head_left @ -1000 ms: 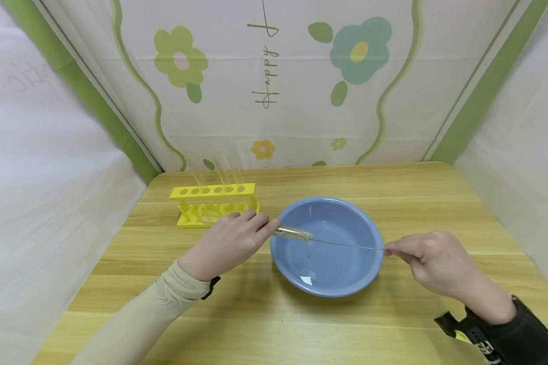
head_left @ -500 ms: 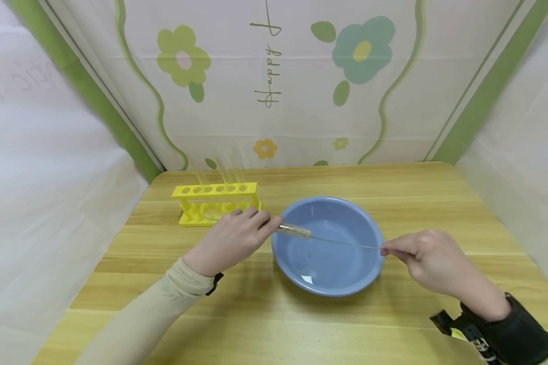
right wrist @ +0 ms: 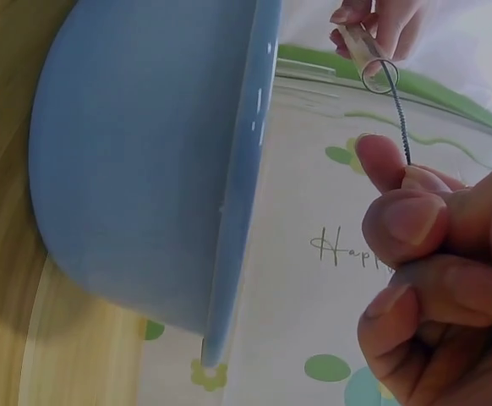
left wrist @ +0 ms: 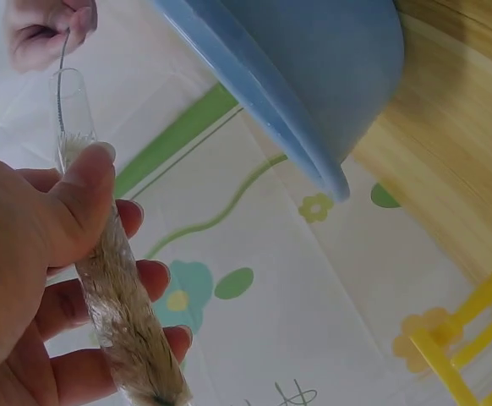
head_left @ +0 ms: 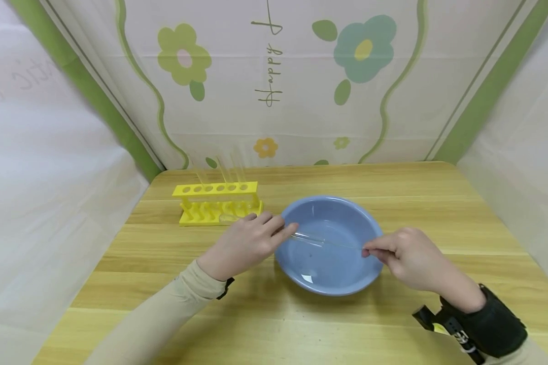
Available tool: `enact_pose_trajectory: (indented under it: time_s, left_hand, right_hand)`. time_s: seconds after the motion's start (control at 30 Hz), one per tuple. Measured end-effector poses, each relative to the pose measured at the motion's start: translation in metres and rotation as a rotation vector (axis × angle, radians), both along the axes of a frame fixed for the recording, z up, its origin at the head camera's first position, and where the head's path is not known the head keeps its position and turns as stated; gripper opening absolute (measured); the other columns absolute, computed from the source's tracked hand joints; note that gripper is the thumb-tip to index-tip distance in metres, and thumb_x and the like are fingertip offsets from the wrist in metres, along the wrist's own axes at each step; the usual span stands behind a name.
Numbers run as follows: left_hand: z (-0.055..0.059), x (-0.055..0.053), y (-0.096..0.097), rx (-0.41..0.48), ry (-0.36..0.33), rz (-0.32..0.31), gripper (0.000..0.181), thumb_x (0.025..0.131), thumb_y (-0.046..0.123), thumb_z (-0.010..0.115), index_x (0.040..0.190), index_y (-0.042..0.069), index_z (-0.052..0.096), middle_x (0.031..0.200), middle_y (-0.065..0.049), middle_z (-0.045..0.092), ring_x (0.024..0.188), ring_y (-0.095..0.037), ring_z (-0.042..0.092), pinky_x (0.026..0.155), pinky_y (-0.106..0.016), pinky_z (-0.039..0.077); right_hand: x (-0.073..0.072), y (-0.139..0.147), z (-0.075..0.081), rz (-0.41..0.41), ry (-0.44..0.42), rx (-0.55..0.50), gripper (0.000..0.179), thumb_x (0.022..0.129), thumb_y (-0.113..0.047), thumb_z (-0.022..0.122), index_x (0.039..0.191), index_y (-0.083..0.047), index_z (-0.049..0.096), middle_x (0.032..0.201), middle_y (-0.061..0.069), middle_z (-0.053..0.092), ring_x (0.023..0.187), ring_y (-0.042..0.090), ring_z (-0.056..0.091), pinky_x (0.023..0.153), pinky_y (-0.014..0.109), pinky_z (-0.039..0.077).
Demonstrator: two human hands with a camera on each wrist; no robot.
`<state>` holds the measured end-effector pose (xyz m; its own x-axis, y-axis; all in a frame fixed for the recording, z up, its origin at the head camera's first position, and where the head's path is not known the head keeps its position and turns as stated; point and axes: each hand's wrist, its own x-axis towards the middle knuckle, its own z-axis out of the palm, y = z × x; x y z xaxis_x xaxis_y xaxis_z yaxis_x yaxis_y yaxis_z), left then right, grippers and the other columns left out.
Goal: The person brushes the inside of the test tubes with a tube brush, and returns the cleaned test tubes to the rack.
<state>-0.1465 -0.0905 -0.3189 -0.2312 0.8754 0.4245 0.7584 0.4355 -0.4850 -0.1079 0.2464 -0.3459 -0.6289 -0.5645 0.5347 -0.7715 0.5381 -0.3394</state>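
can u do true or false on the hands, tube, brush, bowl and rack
1. The left hand holds a glass tube. True.
2. The right hand pinches a brush by its wire. True.
3. The yellow rack stands left of the blue bowl. True.
4. The brush is wholly out of the tube. False: its bristles are inside.
5. The bowl is upside down. False: it opens upward.
6. The rack holds no tubes. False: clear tubes stick up from it.

Brush [left wrist: 134,317] lies in tube [head_left: 308,239] over basin [head_left: 338,274]; rack [head_left: 214,188] stands left
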Motion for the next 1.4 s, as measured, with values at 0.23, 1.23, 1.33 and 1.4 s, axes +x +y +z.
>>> enact_pose_trajectory:
  time_s: [0.23, 1.23, 1.33, 1.4]
  left_hand:
    - [0.001, 0.002, 0.002, 0.001, 0.039, -0.002, 0.034, 0.09, 0.004, 0.071, 0.123, 0.008, 0.067, 0.098, -0.006, 0.063, 0.08, -0.019, 0.06, 0.058, -0.026, 0.052]
    - [0.014, 0.004, 0.013, 0.064, 0.21, -0.042, 0.025, 0.092, 0.014, 0.071, 0.116, 0.021, 0.076, 0.091, -0.001, 0.061, 0.075, -0.018, 0.056, 0.064, -0.029, 0.052]
    - [0.015, 0.003, 0.014, 0.091, 0.214, -0.063, 0.025, 0.092, 0.013, 0.071, 0.115, 0.02, 0.076, 0.09, -0.001, 0.06, 0.074, -0.018, 0.054, 0.064, -0.029, 0.052]
    - [0.016, 0.003, 0.014, 0.104, 0.222, -0.076, 0.025, 0.092, 0.012, 0.071, 0.114, 0.02, 0.077, 0.089, -0.001, 0.06, 0.073, -0.018, 0.054, 0.064, -0.029, 0.051]
  right_hand:
    - [-0.001, -0.009, 0.002, 0.051, -0.102, -0.048, 0.028, 0.073, 0.019, 0.072, 0.089, -0.003, 0.077, 0.081, -0.003, 0.073, 0.055, -0.007, 0.051, 0.045, 0.011, 0.042]
    - [-0.019, -0.024, -0.002, 0.434, -0.975, -0.314, 0.02, 0.1, 0.003, 0.051, 0.088, 0.01, 0.065, 0.055, 0.017, 0.039, 0.044, 0.017, 0.033, 0.034, 0.027, 0.022]
    - [-0.022, -0.023, -0.004, 0.52, -1.071, -0.357, 0.022, 0.101, 0.002, 0.048, 0.089, 0.016, 0.061, 0.056, 0.019, 0.036, 0.044, 0.019, 0.03, 0.034, 0.029, 0.02]
    - [-0.024, -0.022, -0.006, 0.572, -1.118, -0.378, 0.023, 0.102, 0.003, 0.046, 0.089, 0.019, 0.058, 0.057, 0.019, 0.034, 0.044, 0.02, 0.028, 0.035, 0.03, 0.021]
